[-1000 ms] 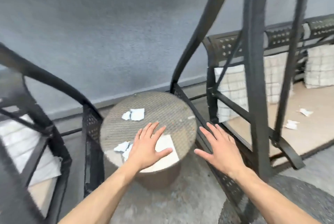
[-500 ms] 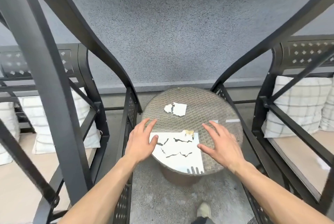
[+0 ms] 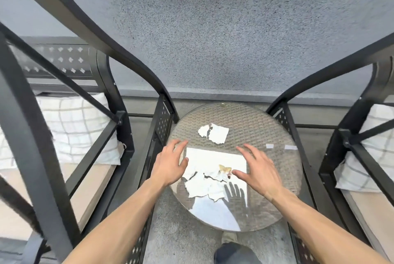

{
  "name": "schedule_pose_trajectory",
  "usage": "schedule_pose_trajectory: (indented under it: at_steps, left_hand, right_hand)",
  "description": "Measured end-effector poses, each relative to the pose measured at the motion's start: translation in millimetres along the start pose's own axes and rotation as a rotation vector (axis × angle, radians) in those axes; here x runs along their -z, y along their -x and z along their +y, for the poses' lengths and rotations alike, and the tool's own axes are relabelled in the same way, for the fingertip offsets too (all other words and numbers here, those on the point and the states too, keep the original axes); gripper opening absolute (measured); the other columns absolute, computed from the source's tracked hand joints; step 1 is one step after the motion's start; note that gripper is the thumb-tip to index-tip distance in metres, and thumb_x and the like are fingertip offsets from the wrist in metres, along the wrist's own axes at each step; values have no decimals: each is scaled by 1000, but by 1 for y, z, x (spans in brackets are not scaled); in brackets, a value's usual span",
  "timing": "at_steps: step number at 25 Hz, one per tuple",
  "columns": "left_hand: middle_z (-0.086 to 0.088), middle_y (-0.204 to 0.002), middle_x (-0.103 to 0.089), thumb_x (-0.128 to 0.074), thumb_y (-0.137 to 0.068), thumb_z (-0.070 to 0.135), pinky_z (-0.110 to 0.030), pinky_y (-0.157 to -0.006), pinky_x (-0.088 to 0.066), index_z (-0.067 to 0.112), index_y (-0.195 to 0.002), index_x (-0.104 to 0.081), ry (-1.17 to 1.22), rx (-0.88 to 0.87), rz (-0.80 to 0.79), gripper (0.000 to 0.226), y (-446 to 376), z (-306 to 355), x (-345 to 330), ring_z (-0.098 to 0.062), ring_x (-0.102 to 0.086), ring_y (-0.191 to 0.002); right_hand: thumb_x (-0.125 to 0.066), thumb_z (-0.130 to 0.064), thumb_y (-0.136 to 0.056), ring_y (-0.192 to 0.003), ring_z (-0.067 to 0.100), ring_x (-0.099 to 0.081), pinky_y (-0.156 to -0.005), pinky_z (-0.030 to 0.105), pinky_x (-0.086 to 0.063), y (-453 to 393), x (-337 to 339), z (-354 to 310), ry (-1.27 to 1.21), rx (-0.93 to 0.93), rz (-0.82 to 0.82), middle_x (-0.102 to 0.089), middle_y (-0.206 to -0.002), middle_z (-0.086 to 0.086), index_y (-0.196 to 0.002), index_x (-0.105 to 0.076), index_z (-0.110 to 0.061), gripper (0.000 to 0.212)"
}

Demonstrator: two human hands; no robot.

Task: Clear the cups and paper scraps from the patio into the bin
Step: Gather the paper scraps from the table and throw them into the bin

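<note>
I count one round glass-topped table [image 3: 266, 127] with a woven surface under the glass. On it I see two clusters of torn white paper scraps: a far cluster [image 3: 214, 132] of two pieces lying edge to edge, and a near cluster [image 3: 204, 185] of several overlapping pieces whose exact number I cannot make out. Two hands are in view, the left hand [image 3: 170, 165] and the right hand [image 3: 259, 171], each with fingers spread and holding nothing. Two black metal chairs flank the table, one on the left [image 3: 119, 114] and one on the right [image 3: 345, 136]. Each carries one checked white cushion: left [image 3: 70, 127], right [image 3: 375, 157]. One shoe [image 3: 229, 237] shows below the table.
</note>
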State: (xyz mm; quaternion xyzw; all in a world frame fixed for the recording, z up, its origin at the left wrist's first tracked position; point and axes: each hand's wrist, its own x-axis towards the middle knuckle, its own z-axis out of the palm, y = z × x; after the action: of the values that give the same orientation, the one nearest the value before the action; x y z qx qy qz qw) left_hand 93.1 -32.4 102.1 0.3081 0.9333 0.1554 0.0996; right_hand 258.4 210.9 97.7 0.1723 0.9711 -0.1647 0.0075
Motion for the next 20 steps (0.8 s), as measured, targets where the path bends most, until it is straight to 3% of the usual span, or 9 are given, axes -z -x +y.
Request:
schedule_pose_trajectory:
  at_steps: [5, 12, 16, 20]
  left_hand:
    - [-2, -152, -32, -50, -94, 33, -45, -106, -37, 32, -148, -29, -13, 92, -60, 57, -17, 3, -18, -26, -38, -133]
    - [-2, -152, -30, -57, -89, 45, -44, -105, -40, 34, -148, -27, -23, 159, -208, 67, -20, -20, -51, -26, -36, -134]
    - [-3, -152, -28, -64, -77, 58, -46, -104, -41, 36, -147, -25, -45, 159, -312, 83, -20, -30, -78, -26, -34, -134]
    - [-2, -154, -10, -73, -62, 67, -51, -107, -36, 39, -148, -10, -84, 196, -507, 110, -17, -39, -114, -30, -22, -137]
  right_hand:
    - [-57, -62, -82, -130, 24, -40, -103, 44, -40, -25, -10, 25, -9, 31, -98, -32, -150, -5, -144, -31, -34, 73]
    - [-59, -55, -82, -127, 24, -41, -99, 41, -43, -37, -45, 19, -18, 57, -226, -30, -150, -6, -144, -28, -36, 72]
    - [-61, -62, -78, -135, 25, -26, -105, 45, -36, -34, -72, 8, 15, 5, -304, -21, -154, -4, -148, -18, -34, 86]
    - [-66, -69, -67, -140, 31, -7, -108, 48, -27, -31, -114, -6, 76, -61, -396, -4, -158, 0, -150, -4, -33, 110]
